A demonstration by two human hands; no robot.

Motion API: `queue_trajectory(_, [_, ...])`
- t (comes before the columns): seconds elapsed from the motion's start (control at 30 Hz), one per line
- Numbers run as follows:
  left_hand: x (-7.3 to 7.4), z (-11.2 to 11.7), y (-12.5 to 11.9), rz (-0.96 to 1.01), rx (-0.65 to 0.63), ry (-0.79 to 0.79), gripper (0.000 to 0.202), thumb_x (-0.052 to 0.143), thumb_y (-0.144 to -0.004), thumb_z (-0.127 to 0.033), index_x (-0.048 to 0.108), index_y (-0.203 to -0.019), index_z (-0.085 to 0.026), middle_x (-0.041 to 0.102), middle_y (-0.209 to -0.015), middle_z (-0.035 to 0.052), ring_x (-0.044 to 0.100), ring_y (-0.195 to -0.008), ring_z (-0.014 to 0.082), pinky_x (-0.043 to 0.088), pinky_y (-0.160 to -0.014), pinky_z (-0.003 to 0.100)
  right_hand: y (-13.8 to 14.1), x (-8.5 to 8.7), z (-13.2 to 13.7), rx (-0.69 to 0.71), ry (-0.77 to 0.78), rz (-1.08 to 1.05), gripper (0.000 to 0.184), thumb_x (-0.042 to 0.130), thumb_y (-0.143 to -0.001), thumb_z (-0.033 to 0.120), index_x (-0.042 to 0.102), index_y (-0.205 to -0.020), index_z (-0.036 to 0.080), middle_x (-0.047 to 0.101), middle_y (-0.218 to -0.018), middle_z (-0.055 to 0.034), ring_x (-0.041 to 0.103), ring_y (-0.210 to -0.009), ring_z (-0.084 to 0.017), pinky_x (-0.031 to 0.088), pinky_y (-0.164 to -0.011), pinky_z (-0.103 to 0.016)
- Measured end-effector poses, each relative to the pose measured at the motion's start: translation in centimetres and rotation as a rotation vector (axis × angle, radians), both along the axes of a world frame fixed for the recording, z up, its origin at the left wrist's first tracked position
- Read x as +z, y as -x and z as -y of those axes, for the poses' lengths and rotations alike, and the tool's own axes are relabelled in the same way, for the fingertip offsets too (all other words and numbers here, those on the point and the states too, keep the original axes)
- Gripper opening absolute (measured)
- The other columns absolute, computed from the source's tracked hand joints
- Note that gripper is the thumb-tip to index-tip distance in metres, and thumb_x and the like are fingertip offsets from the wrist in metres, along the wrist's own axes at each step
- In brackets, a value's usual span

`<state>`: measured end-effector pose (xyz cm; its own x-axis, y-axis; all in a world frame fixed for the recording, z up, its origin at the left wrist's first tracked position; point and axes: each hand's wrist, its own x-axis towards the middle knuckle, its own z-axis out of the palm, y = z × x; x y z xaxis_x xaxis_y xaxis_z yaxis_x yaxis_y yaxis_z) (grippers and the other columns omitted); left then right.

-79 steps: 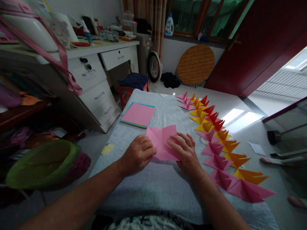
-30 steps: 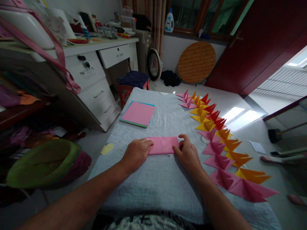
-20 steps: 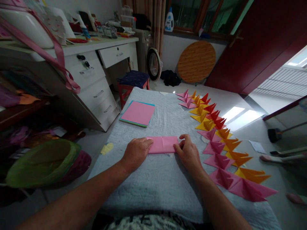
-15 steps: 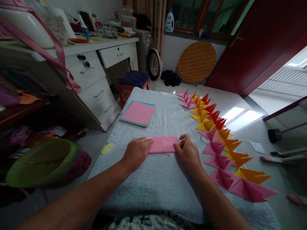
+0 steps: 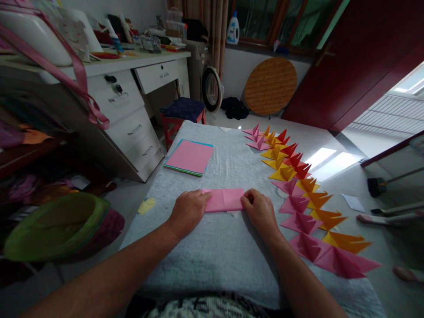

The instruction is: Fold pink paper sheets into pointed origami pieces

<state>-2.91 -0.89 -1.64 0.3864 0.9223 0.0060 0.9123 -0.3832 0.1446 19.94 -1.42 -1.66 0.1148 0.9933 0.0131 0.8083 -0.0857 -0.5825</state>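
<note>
Head view, pressing a folded pink paper (image 5: 224, 199) flat with left hand (image 5: 188, 211) and right hand (image 5: 260, 211).
Pins the left end under curled fingers, palm down, knuckles up; pinches the right end tight between thumb and bent fingers. Reaches both forearms in from the table (image 5: 212, 260) near edge, wrists low. Holds the paper mid-table, nearer than the paper stack (image 5: 189, 157) toward the far left corner, beside folded pieces (image 5: 298, 205) lining the right edge.

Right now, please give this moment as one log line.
left hand: on folded pink paper, left end | right hand: on right end | under: grey cloth
</note>
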Motion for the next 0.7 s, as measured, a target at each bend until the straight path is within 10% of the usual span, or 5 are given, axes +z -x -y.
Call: queue_trajectory(0.7, [-0.76, -0.2, 0.37, 0.091, -0.026, -0.03, 0.027, 0.051, -0.095, -0.017, 0.07, -0.114, -0.022, 0.074, -0.103, 0.0074, 0.07, -0.092, 0.0227, 0.053, -0.086, 0.035, -0.35, 0.39, 0.12, 0.04, 0.025, -0.055, 0.018, 0.053, -0.083, 0.021, 0.071, -0.079, 0.019, 0.073, -0.076, -0.0047, 0.064, -0.073, -0.02, 0.039, -0.069, -0.029])
